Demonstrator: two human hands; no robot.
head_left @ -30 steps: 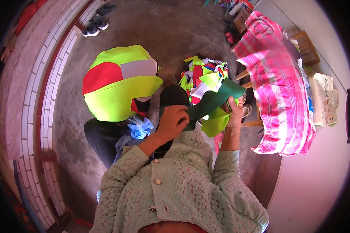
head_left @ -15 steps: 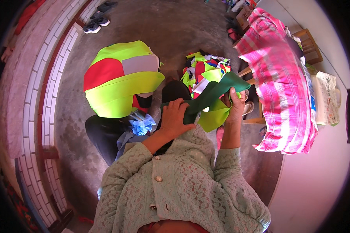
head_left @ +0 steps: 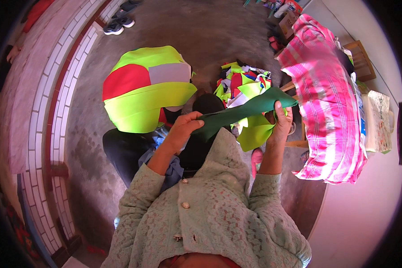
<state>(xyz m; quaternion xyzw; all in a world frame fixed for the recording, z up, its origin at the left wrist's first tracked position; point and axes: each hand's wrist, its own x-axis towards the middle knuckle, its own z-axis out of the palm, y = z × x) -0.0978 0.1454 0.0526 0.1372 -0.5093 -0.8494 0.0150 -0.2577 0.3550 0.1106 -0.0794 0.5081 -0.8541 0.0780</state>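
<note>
A dark green strip of fabric (head_left: 245,110) is stretched above my lap between my two hands. My left hand (head_left: 181,129) pinches its near-left end between thumb and fingers. At the other end my right hand (head_left: 281,121) grips the strip, thumb on top, and also holds a yellow-green fabric piece (head_left: 256,132) that hangs below it. Left of my knees lies a large patchwork bundle (head_left: 149,105) of lime, red and grey panels. Beyond the green strip sits a heap of multicoloured fabric scraps (head_left: 236,82).
A pink plaid cloth (head_left: 324,107) drapes over wooden furniture at the right, beside a pale printed bag (head_left: 378,120). Dark shoes (head_left: 115,27) stand by the white-brick wall edge (head_left: 42,102) at far left. A cardboard box (head_left: 288,23) is at the back right.
My left hand has shifted left and now pulls the green strip taut; before, it lay spread over the strip's end. The view has shifted slightly.
</note>
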